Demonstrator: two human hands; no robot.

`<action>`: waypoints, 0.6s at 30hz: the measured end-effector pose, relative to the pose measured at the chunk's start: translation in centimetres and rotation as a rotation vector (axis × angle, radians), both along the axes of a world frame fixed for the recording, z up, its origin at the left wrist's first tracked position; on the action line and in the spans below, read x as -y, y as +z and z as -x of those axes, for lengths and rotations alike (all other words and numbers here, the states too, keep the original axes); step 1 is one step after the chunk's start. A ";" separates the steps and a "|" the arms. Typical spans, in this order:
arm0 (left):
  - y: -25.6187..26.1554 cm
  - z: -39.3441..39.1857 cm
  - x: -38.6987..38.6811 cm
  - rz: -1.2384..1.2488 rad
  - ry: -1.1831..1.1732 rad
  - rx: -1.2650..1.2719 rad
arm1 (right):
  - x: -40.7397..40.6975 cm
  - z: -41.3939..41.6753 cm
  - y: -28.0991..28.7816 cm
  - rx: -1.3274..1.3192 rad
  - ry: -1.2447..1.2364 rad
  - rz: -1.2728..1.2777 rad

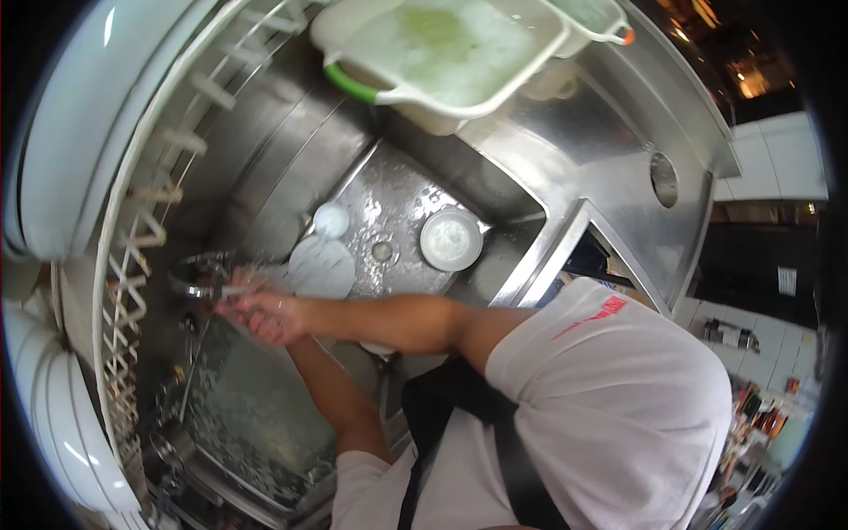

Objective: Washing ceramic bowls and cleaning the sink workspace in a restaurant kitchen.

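Note:
Both of my hands are close together beside the faucet (pixel 199 289) at the left, with water spraying around them. My right hand (pixel 275 315) overlaps my left hand (pixel 246 285); blur and the overlap hide the fingers, so I cannot tell whether anything is between them. Just beyond lie a round white plate (pixel 322 268) and a small white dish (pixel 331 219) in the steel sink (pixel 404 179). A white bowl (pixel 452 240) stands to the right of the drain (pixel 382 251).
A white tub with green handle (pixel 424 109) holds cloudy water at the top, beside another tub (pixel 596 33). A water-filled basin (pixel 265 411) lies below my hands. A coated wire rack (pixel 106 278) with large white plates (pixel 73 424) runs along the left.

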State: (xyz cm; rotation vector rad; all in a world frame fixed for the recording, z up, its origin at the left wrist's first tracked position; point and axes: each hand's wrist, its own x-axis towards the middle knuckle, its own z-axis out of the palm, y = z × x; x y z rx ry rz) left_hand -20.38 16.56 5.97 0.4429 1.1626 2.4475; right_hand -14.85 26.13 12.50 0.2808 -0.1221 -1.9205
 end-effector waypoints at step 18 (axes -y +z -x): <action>-9.4 -5.9 -9.2 1.167 0.423 0.660 | -11.1 -2.6 -9.0 -1.742 0.758 -1.554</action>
